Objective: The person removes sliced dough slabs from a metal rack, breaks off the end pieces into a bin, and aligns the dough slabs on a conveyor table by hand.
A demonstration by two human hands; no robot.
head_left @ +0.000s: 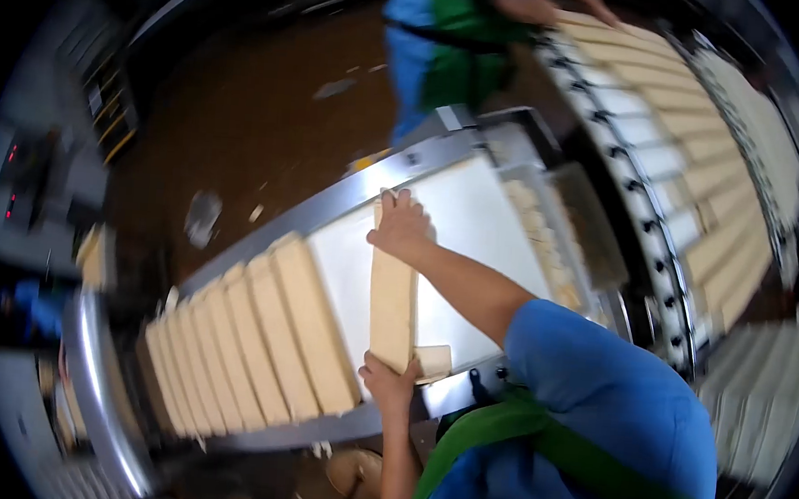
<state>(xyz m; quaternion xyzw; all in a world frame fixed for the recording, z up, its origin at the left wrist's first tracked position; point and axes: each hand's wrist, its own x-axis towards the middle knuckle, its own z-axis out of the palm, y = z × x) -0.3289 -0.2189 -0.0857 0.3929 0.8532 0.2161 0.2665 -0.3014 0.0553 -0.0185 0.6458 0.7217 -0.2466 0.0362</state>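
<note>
A long pale dough strip (392, 291) lies across the white surface of a metal-edged table (478, 209), near its middle. My right hand (399, 225) grips the far end of the strip, its fingers curled over the edge. At the near end, my left hand (391, 380) holds the strip between thumb and fingers. Beside that left hand sits a small piece of dough (432, 361), touching or close to the strip. To the left, a row of several similar dough strips (262, 332) leans closely together on the same table.
Dough pieces fill a narrow tray (534, 227) along the table's right end, with a second bin (589, 227) beside it. Farther right, a rack (648, 189) carries long dough strips. A co-worker in blue and green (453, 47) stands at it. A curved metal rail (98, 385) is at left.
</note>
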